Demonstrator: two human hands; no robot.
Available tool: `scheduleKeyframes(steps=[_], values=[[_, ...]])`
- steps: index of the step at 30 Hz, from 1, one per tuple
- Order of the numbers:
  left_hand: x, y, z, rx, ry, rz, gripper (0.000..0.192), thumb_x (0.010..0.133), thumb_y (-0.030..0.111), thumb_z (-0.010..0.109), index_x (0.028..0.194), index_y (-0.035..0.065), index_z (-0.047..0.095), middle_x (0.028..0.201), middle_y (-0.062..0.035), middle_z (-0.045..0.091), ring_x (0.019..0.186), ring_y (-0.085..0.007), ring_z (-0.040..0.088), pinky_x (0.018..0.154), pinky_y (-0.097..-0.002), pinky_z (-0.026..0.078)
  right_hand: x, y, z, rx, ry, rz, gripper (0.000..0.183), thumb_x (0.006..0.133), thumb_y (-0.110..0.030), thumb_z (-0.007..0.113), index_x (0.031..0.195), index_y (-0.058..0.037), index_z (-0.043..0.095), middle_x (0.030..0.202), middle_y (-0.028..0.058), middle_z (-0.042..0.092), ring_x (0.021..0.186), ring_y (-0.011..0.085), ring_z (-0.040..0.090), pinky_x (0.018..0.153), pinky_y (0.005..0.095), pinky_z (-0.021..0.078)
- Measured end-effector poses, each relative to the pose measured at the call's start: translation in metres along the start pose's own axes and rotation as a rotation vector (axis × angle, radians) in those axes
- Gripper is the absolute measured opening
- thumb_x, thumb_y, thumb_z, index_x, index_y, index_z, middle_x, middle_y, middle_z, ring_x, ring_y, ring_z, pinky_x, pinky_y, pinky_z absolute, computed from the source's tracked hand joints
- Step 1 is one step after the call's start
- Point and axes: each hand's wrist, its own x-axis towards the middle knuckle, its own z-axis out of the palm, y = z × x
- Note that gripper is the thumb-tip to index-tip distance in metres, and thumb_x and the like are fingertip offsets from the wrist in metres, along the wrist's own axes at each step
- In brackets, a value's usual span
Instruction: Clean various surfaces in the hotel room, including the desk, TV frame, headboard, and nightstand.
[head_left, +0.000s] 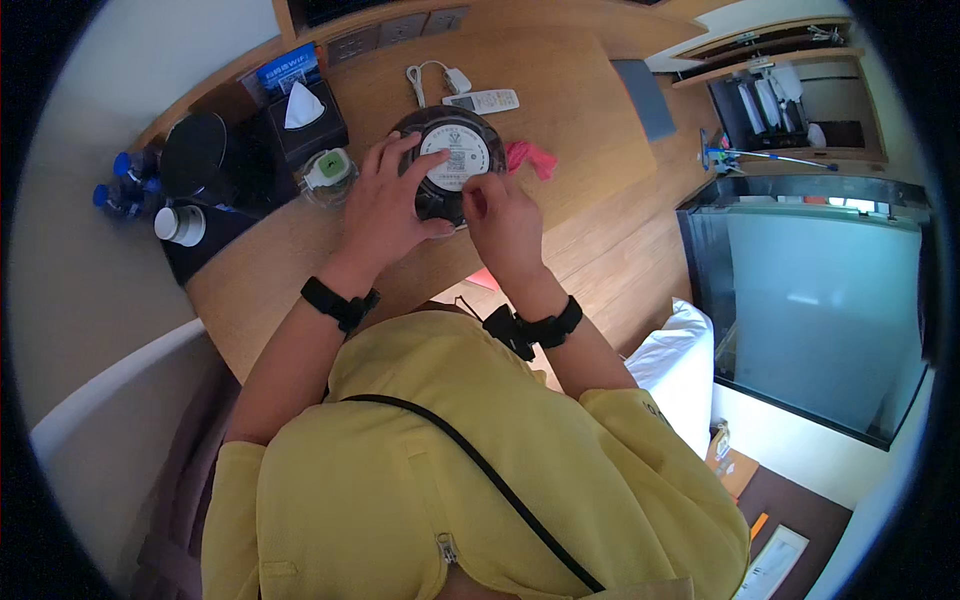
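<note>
A round dark container (435, 201) with a white printed label (459, 178) on top rests on the wooden desk (277, 277) in front of me. My left hand (382, 206) spreads over its left side, fingertips on the top and thumb at the near edge. At the lower right of the label, my right hand (508, 221) is curled with thumb and index finger close together. Whether anything is pinched there cannot be seen. A crumpled pink cloth or wrapper (532, 159) lies just right of the container.
Beyond the container lie a white remote control (487, 100) and a white charger (457, 80) with its cable. To the left stand a clear jar (328, 169), a black tissue box (334, 116), a black cylindrical vessel (193, 154), blue-capped bottles (120, 196) and a white cup (180, 226).
</note>
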Motion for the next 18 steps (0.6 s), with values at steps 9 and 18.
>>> scheduleKeyframes(steps=[9, 18], values=[[-0.004, -0.005, 0.003, -0.032, 0.055, 0.021, 0.078, 0.053, 0.027, 0.085, 0.124, 0.0223, 0.054, 0.135, -0.0097, 0.041, 0.129, -0.033, 0.034, 0.103, -0.0427, 0.037, -0.02, 0.004, 0.004, 0.189, 0.098, -0.042, 0.021, 0.073, -0.003, 0.068, 0.093, -0.0065, 0.065, 0.082, 0.011, 0.062, 0.071, 0.0299, 0.063, 0.061, 0.037, 0.0514], [-0.002, -0.007, 0.01, -0.054, 0.1, 0.046, 0.075, 0.053, 0.026, 0.085, 0.121, 0.0223, 0.055, 0.132, -0.0111, 0.043, 0.127, -0.0343, 0.036, 0.102, -0.044, 0.039, -0.004, -0.017, 0.015, -0.096, 0.08, -0.101, 0.015, 0.072, 0.0, 0.065, 0.08, -0.0087, 0.056, 0.069, 0.0097, 0.059, 0.06, 0.0275, 0.06, 0.052, 0.0377, 0.0477]])
